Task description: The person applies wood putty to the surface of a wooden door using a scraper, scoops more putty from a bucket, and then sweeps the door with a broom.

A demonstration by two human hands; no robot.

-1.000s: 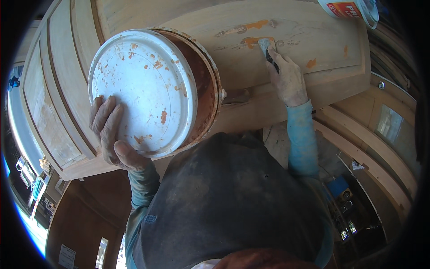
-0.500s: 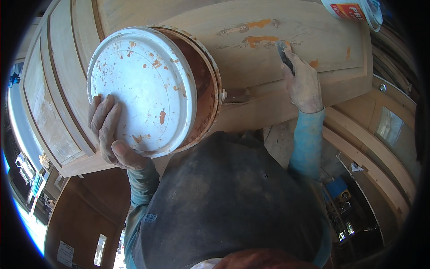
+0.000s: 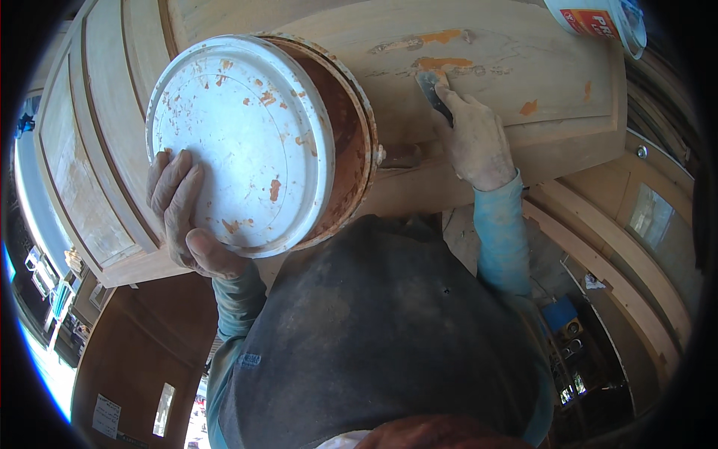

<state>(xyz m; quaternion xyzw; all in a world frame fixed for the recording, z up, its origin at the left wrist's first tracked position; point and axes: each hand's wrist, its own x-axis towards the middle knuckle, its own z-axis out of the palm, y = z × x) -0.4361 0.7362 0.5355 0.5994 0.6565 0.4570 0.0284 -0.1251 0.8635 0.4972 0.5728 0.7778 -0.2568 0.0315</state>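
Note:
With fingers round its near left edge, my left hand [image 3: 183, 213] grips a white round lid [image 3: 232, 150] spotted with orange filler. The lid covers most of a bucket [image 3: 345, 172] whose inside is smeared reddish brown; it stands on a wooden door panel [image 3: 538, 97]. My right hand [image 3: 479, 138] is closed on a putty knife [image 3: 434, 93], its blade against the panel just below a smear of orange filler [image 3: 443, 63]. A second filler streak [image 3: 441, 36] lies farther away, and small orange patches [image 3: 529, 108] dot the panel to the right.
A white tub [image 3: 587, 21] with a red label stands at the far right edge of the door. Long wooden boards [image 3: 621, 247] lean at the right. A brown wooden panel [image 3: 138, 344] is below the door on the left.
My right hand has moved left with the putty knife, along the near side of the filler smear. My left hand stays on the lid.

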